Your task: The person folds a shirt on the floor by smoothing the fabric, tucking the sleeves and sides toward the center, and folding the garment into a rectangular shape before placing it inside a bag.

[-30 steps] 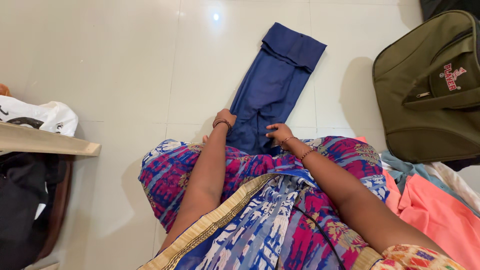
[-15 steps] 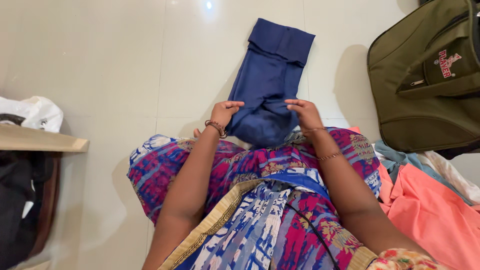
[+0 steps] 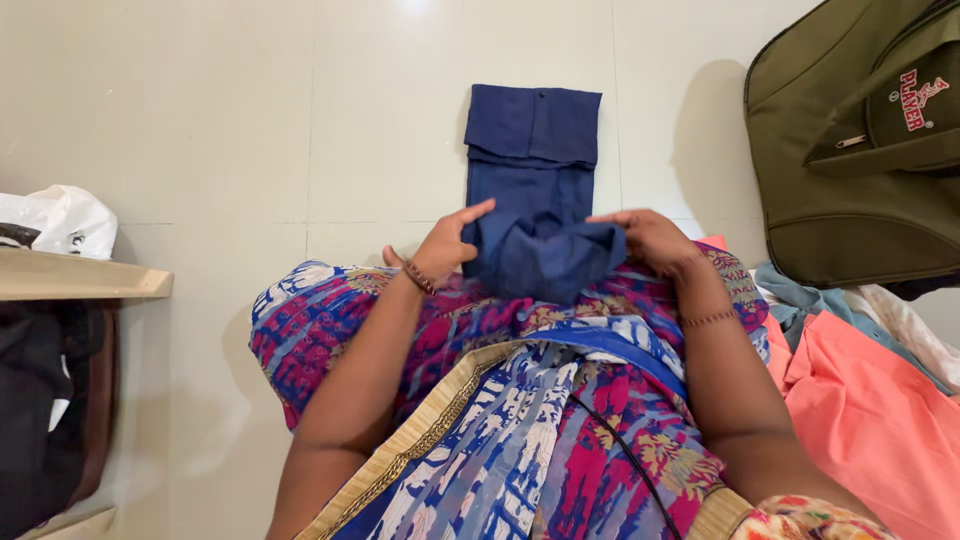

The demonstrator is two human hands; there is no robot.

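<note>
In the head view, a dark blue folded cloth garment (image 3: 535,190) lies lengthwise on the pale tiled floor (image 3: 250,110), its far end flat and squared, its near end bunched up against the person's lap. The left hand (image 3: 447,243) grips the near left edge of that bunch, thumb and forefinger pinching the fabric while the forefinger points along the fold. The right hand (image 3: 650,240) rests on the near right corner, fingers (image 3: 612,217) laid close together and curled over the cloth, pressing it down. Holding both near corners this way keeps the strip straight and its edges lined up, with the flat floor serving as backing for the fold.

Around it, an olive-green zipped fabric bag (image 3: 860,140) stands on the right, well apart from the garment. A loose heap of salmon-pink and grey-blue clothes (image 3: 860,400) lies beside the right arm. At left, a light wooden shelf edge (image 3: 80,282) carries a white plastic bag (image 3: 55,220). The person's patterned blue and magenta draped dress (image 3: 520,400) crowds the garment's near end; nothing else lies on the garment.
</note>
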